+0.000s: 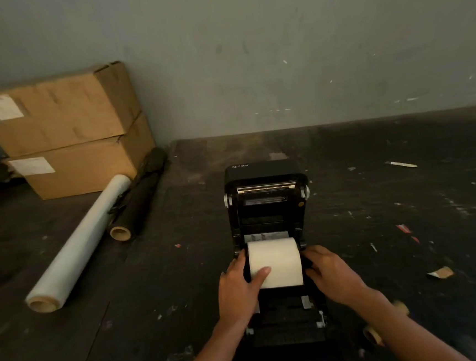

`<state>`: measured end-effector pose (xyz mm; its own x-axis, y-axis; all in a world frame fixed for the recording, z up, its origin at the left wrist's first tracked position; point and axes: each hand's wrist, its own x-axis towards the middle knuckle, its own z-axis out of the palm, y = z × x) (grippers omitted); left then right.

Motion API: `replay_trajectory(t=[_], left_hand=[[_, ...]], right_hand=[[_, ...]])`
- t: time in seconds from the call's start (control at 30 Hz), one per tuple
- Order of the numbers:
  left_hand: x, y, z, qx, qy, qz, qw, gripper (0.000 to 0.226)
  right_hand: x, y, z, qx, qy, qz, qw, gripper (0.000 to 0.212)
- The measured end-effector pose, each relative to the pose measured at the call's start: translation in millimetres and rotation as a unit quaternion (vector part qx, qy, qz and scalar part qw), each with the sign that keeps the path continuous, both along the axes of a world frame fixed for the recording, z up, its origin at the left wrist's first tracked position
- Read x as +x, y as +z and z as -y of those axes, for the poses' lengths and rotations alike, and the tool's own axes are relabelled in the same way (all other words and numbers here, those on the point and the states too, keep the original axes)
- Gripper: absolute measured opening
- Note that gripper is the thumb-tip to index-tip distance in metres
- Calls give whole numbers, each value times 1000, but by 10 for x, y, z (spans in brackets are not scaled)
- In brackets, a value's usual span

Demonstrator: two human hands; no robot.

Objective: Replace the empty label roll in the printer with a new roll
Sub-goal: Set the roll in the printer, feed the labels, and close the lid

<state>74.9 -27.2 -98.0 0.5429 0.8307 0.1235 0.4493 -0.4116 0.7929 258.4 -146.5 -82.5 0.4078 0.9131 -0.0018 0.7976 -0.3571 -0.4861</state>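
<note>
A black label printer (268, 206) stands on the dark table with its lid swung up and back. A full white label roll (278, 259) lies in its open bay. My left hand (239, 289) grips the roll's left end, thumb across the front of the paper. At the roll's right end, my right hand (330, 273) has its fingers curled against the roll or the black holder there; which one is not clear. A brown cardboard core (372, 335) lies on the table behind my right forearm, partly hidden.
Two stacked cardboard boxes (65, 129) stand at the back left against the wall. A roll of clear stretch film (78, 246) and a black roll (138, 200) lie in front of them. Paper scraps (440, 273) and a small white stick (401, 164) litter the table at the right.
</note>
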Motion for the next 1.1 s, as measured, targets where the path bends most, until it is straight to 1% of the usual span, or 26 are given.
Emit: replay_trajectory(t=[0.07, 0.13, 0.2, 0.27, 0.33, 0.37, 0.43, 0.5, 0.57, 0.63, 0.73, 0.93, 1.03, 1.1], left_hand=[[-8, 16, -23, 4, -9, -5, 1000, 76], [-15, 72, -50, 16, -21, -10, 1000, 64], [-28, 124, -75, 25, -34, -22, 999, 58], [-49, 169, -98, 24, -48, -41, 998, 62], [-64, 199, -124, 21, -58, -63, 996, 67], [-67, 225, -128, 18, -60, -75, 995, 67], [-73, 266, -133, 19, -45, -91, 995, 65], [-93, 284, -119, 10, -10, -92, 996, 60], [-131, 269, -92, -25, 4, -88, 996, 43], [-178, 234, -60, -63, -6, -92, 994, 29], [-233, 193, -24, -78, -14, -95, 992, 19], [-215, 223, 19, -92, 0, -93, 991, 22], [-216, 247, 11, -110, 18, -75, 991, 28], [-211, 257, 26, -124, 11, -74, 989, 27]], right_hand=[[13, 97, -36, -21, 6, 6, 1000, 41], [28, 259, -83, -18, 10, 9, 1000, 36], [6, 400, -107, -2, 8, -41, 999, 34], [-69, 449, -103, -16, 14, -106, 994, 41], [-145, 372, -88, -33, 11, -118, 992, 56], [-174, 319, -77, -25, -5, -117, 993, 59], [-210, 263, -58, 4, -58, -118, 991, 54], [-239, 253, -34, 5, -105, -119, 987, 42], [-286, 250, -3, -24, -120, -128, 984, 31], [-338, 214, 30, -48, -131, -133, 981, 26], [-405, 160, 60, -55, -143, -152, 976, 20], [-501, 149, 111, -5, -143, -178, 974, 15], [-482, 172, 161, -1, -126, -211, 969, 11], [-442, 191, 197, -4, -123, -238, 963, 10]])
